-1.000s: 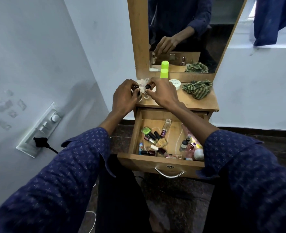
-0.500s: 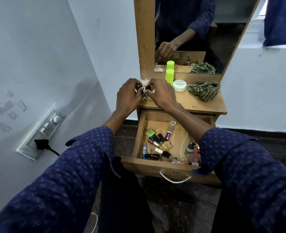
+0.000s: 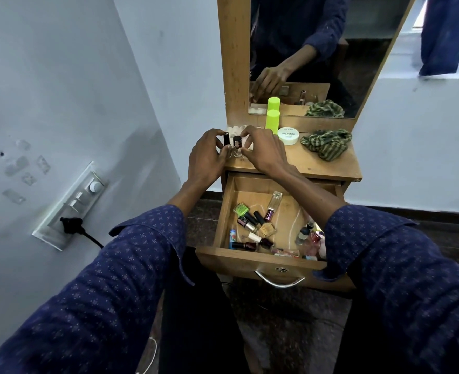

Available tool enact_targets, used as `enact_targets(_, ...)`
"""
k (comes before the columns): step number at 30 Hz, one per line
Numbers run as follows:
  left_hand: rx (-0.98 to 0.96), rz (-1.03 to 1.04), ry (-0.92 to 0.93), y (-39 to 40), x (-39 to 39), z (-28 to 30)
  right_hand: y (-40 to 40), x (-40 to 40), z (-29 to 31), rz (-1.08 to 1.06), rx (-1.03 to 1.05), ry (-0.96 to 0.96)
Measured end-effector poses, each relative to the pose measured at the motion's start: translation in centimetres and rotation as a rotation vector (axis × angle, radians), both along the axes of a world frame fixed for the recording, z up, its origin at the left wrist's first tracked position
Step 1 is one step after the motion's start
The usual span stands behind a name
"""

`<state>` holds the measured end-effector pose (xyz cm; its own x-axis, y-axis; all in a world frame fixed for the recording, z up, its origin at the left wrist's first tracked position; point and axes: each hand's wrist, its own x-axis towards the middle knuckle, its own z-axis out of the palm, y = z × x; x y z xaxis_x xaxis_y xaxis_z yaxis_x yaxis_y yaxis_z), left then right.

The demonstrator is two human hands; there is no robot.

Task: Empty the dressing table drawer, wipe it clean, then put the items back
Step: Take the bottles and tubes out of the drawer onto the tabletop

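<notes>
Head view, read from the left of the frame: a white wall switch plate (image 3: 70, 206) with a black plug is noted at mid left. At upper centre, the left hand (image 3: 205, 157) is seen with fingers curled round a slim black-capped bottle (image 3: 226, 140), held upright on the wooden dressing table top (image 3: 303, 160). Just beside it, the right hand (image 3: 263, 151) is seen pinching a small clear glass bottle with a dark cap (image 3: 237, 145), standing on the same top. Behind the hands, a lime green cylindrical container (image 3: 272, 120) and a white round tub (image 3: 288, 135) are recorded, with a green striped cloth (image 3: 326, 143) further right.

Below, at centre right, the open wooden drawer (image 3: 260, 261) is found loaded: small nail polish bottles (image 3: 252, 225) lie tumbled at its left and near edge, a tall clear bottle (image 3: 274, 201) towards the back, more bottles (image 3: 307, 233) at its right.

Emptying is judged unfinished. The bottles are judged light, rigid, smooth and breakable. They are best taken by the body rather than the cap, few at a time, and set down upright and apart.
</notes>
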<state>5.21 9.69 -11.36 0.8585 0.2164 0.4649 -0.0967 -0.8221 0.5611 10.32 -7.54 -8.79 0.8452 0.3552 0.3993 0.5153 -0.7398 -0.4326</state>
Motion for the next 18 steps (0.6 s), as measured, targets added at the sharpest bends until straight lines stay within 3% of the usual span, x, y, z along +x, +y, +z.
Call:
enact_targets(7,-0.008,-0.055,0.027,-2.0,-3.4,-1.9,-2.8,-2.6,-0.6,0.095,-0.100,0.025)
enact_targets(12,0.299,-0.206,0.222,-3.5,-5.6,-5.0,-5.2,-4.4,-2.7,0.221,-0.452,0.144)
enact_targets(18,0.681,-0.310,0.398,-4.5,-6.4,-7.0,-7.0,-5.5,-5.6,0.313,-0.694,0.138)
